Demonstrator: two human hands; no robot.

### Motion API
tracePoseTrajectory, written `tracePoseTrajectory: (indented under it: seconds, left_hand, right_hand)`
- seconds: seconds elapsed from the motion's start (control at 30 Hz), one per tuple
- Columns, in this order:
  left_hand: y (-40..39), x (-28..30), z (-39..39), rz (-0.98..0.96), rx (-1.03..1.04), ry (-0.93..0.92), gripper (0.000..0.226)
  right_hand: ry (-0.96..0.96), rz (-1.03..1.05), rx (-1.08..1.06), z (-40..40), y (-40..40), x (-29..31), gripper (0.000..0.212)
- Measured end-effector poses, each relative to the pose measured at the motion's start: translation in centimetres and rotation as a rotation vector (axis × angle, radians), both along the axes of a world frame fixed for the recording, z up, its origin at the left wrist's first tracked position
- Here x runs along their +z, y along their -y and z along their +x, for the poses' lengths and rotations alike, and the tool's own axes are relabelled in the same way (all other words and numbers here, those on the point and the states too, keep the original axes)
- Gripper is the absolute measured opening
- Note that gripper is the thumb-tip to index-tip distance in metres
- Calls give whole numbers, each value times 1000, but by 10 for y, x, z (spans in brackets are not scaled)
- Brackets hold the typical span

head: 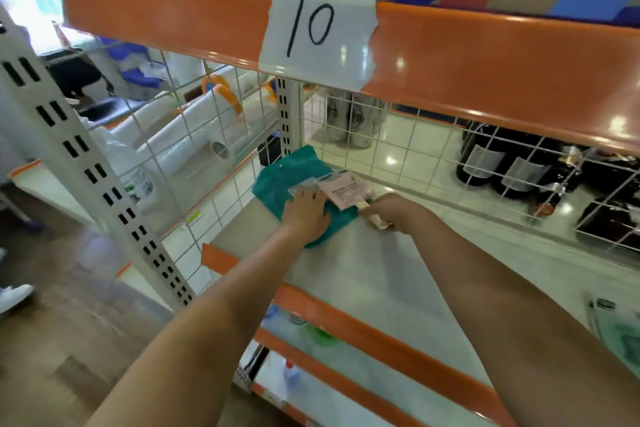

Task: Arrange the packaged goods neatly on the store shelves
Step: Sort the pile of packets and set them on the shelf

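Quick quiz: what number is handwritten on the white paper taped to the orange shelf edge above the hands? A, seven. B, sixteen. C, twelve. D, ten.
D: the white paper label taped over the orange shelf edge bears a black handwritten 10, directly above the teal flat package being arranged.

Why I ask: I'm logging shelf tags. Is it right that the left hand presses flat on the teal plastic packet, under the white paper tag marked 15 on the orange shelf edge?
Not quite. The head view shows the white paper tag reads 10, not 15. The rest holds: the left hand presses flat on the teal plastic packet, below the orange shelf edge.
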State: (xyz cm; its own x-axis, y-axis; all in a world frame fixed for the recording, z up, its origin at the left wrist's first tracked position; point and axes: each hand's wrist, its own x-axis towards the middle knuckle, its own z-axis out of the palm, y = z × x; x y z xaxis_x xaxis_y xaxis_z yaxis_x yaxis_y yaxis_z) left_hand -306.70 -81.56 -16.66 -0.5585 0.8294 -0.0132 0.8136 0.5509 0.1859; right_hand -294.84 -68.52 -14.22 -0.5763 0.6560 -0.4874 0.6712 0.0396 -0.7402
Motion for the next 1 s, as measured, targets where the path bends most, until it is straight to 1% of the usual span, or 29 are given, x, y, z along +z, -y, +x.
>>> tracePoseTrajectory:
  seconds: [0.1,0.13,0.2,0.27,0.33,0.47,0.57,0.63,0.73,0.83,0.93,1.0]
  left_hand:
    - [6,0,8,-6,25,3,49]
    - [9,0,12,-17,29,-3,49]
    - [15,2,18,-26,34,-2,50]
    - [19,4,24,-14,37,1,51]
    - [18,8,30,-15,30,18,51]
    - [9,18,39,-40,-30,0,44]
    - [2,24,47,5,-121,-51,39]
    - [1,26,52,30,-175,-68,37]
    - [5,23,62,31,-251,-93,39]
    - [11,19,73,29,-309,-64,42]
    - [16,14,90,12,-411,-86,42]
    - [15,10,107,16,-488,-96,42]
  right_hand:
    - [-132,-225,-106,3,5,-8,34]
    - [-162,-275,-127,5,8,-10,36]
    - [-219,-349,-152,10,14,-15,36]
    - [-259,-388,-165,18,19,-15,32]
    - [-297,-396,-179,30,22,-12,25]
    - [-363,-322,-214,56,24,-6,21]
    - [-395,-291,-258,74,31,1,9]
    - [-408,-272,-298,87,38,4,4]
    - [-438,-270,-389,108,52,2,10]
    - [-446,-281,-492,130,69,-4,16]
    - [-488,-287,-614,154,89,-13,24]
    - [-522,-271,-687,172,103,-20,21]
